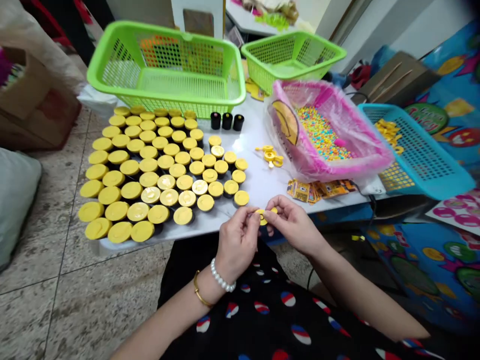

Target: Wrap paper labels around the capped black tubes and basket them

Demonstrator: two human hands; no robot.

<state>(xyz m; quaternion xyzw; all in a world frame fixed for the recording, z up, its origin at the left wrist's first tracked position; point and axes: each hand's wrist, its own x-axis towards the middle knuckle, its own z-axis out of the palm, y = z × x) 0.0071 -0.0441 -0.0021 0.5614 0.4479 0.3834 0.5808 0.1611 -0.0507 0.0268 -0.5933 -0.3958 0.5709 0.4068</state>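
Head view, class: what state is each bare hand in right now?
Left hand: closed, pinching a small, rounded, yellow plastic-looking piece.
Right hand: closed, pinching yellow too; whether the same piece, unclear.

A glossy white table stands on a floor of speckled stone tiles, whose dark joints show to its left. On that same side are a brown cardboard box and a pale sack. Behind it is a second white table; a pale wall rises beyond its far right corner. Light glares off its top.
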